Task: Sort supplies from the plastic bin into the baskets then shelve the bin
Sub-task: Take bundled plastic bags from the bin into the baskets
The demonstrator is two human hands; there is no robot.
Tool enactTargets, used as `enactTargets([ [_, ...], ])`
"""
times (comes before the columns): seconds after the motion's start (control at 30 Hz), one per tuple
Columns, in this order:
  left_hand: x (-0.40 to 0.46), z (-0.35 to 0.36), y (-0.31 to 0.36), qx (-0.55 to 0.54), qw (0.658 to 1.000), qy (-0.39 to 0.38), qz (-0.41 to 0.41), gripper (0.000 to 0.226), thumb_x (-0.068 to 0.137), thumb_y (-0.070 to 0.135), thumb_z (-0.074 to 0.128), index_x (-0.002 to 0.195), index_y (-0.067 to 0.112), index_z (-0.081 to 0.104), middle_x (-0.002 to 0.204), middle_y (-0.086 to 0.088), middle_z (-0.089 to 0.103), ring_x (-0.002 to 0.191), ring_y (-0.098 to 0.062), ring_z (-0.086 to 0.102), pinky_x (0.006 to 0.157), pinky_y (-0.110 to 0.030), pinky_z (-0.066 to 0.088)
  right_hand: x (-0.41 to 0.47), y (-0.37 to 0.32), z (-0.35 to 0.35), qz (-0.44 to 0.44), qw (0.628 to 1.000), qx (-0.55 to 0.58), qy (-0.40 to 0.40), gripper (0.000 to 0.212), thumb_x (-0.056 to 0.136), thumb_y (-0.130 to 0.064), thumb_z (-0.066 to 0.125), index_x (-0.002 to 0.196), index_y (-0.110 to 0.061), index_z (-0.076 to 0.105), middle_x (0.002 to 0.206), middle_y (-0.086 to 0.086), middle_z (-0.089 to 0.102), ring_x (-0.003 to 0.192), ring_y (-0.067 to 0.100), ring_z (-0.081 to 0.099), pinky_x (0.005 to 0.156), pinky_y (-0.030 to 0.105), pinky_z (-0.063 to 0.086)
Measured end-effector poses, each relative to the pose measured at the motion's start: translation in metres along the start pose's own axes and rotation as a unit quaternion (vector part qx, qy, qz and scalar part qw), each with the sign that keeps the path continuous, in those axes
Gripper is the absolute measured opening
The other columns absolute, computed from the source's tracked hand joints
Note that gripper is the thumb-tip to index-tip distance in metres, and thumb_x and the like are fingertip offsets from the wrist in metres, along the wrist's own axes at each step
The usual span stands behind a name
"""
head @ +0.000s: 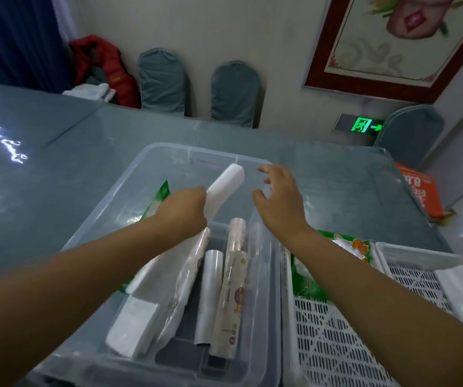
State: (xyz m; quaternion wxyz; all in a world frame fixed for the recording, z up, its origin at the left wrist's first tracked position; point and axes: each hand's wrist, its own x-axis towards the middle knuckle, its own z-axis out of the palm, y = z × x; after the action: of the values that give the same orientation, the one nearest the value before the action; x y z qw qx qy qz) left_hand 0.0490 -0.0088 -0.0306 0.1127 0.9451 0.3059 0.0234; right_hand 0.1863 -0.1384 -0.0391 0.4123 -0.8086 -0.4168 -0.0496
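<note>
The clear plastic bin (129,191) sits in the middle of the surface (57,141), close to the near edge. Inside it lie a printed roll (233,289), a plain white roll (209,294), a white packet (132,325) at the near left and a green-edged packet (159,198) against the left wall. The left hand (182,210) is over the bin, its fingers clamped on a white block (228,181) that tilts up and away. The right hand (280,199) hovers just to the right of the block, fingers apart and curled, touching nothing. Just right of the bin stands a white slotted basket (333,344) with a green and orange packet (356,247) at its far end; a second white basket (420,275) is beside it, further right. The surface is covered with a shiny blue-grey sheet that catches glare on the left. An orange box (420,191) lies at its far right edge. Beyond it stand grey-covered chairs (163,79) against a pale wall, a red jacket (104,68) heaped at the left, a framed picture (392,43) and a lit green exit sign (365,125) low on the wall.
</note>
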Motion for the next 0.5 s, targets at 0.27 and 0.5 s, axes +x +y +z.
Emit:
enactTargets([
  [0.27, -0.001, -0.057, 0.069, 0.095, 0.952, 0.226, 0.182, 0.041, 0.084, 0.013, 0.06, 0.121, 0.014, 0.043, 0.096, -0.012, 0.066, 0.069, -0.027, 0.063, 0.055, -0.035, 0.041, -0.007, -0.016, -0.057, 0.085, 0.982, 0.074, 0.15, 0.068, 0.08, -0.04, 0.066, 0.132, -0.015, 0.029, 0.13, 0.005, 0.034, 0.106, 0.015, 0.046, 0.08, 0.028, 0.045],
  [0.5, 0.016, -0.075, 0.184, -0.105, 0.948, 0.202, 0.223, 0.034, 0.078, 0.017, 0.065, 0.107, 0.015, 0.047, 0.083, -0.006, 0.054, 0.066, -0.022, 0.051, 0.058, -0.031, 0.042, -0.041, -0.004, -0.12, 0.104, 0.968, 0.151, 0.172, 0.021, 0.087, -0.023, 0.062, 0.102, -0.029, 0.048, 0.096, -0.014, 0.058, 0.084, -0.001, 0.059, 0.068, 0.008, 0.043],
])
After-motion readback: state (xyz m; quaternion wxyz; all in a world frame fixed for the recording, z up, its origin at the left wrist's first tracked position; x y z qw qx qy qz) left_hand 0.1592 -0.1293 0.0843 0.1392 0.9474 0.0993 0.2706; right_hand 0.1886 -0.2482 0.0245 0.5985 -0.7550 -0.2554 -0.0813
